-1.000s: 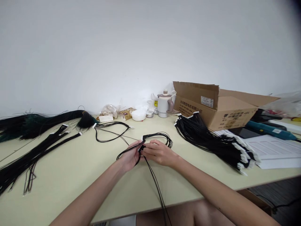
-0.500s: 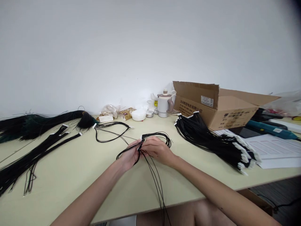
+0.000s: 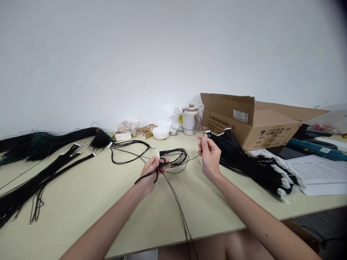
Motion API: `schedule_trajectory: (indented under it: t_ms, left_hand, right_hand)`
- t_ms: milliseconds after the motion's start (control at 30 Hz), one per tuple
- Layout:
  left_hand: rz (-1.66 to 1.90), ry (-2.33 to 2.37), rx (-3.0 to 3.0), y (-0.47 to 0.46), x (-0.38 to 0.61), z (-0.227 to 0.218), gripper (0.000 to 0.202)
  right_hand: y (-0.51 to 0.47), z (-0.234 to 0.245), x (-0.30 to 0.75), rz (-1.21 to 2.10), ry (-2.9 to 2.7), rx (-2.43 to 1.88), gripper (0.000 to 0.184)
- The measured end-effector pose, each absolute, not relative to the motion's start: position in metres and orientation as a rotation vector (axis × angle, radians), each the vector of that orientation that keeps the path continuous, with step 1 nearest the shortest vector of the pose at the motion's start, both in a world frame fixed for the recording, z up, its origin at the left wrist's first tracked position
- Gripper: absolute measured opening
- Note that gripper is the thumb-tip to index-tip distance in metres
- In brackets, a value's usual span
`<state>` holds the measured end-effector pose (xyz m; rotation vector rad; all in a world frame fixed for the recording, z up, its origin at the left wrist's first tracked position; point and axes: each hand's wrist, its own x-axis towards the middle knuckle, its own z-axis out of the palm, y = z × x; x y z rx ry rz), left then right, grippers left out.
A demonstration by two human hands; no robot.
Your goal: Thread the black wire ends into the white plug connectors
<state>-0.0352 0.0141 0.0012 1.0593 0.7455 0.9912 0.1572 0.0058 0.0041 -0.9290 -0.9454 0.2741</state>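
My left hand [image 3: 150, 172] is closed around a looped bundle of thin black wires [image 3: 176, 157] above the table. A white connector [image 3: 158, 154] shows at the bundle's top by the fingers. Some wire ends hang down past the table's front edge. To the right, my right hand [image 3: 210, 154] is raised with its fingers pinched on a single black wire [image 3: 194, 157] that runs back to the bundle. Behind and left of the left hand lies another looped wire harness [image 3: 130, 144] with white connectors.
Black wire bundles [image 3: 46, 177] cover the table's left side. A thick pile of harnesses [image 3: 244, 169] with white connectors lies at right, before an open cardboard box [image 3: 227, 124]. A lidded mug [image 3: 191, 121] and white bowl [image 3: 160, 132] stand along the wall. Papers [image 3: 311, 173] lie far right.
My right hand has moved away from the bundle, up and to the right, drawing one wire out with it. My left hand still holds the bundle in nearly the same place.
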Motion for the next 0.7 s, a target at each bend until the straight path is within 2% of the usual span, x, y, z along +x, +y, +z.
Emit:
schedule_trajectory:
  t_ms: [133,233,367,700]
  left_hand:
    - [1.024,0.74,1.131,0.018,-0.035,-0.002,0.034]
    - [1.05,0.726,1.157,0.018,-0.034,-0.001,0.036]
    - [1.074,0.728,1.177,0.019,-0.034,-0.001,0.037]
    - [1.065,0.696,1.193,0.016,-0.032,0.001,0.035]
  right_hand:
    - [-0.003,0.004,0.152,-0.239,-1.4,-1.003,0.021]
    - [-0.009,-0.001,0.14,-0.454,-1.641,-0.945,0.015]
    - [-0.012,-0.008,0.131,-0.54,-1.738,-0.905,0.009]
    - [-0.012,-0.005,0.131,-0.568,-1.712,-0.878,0.007]
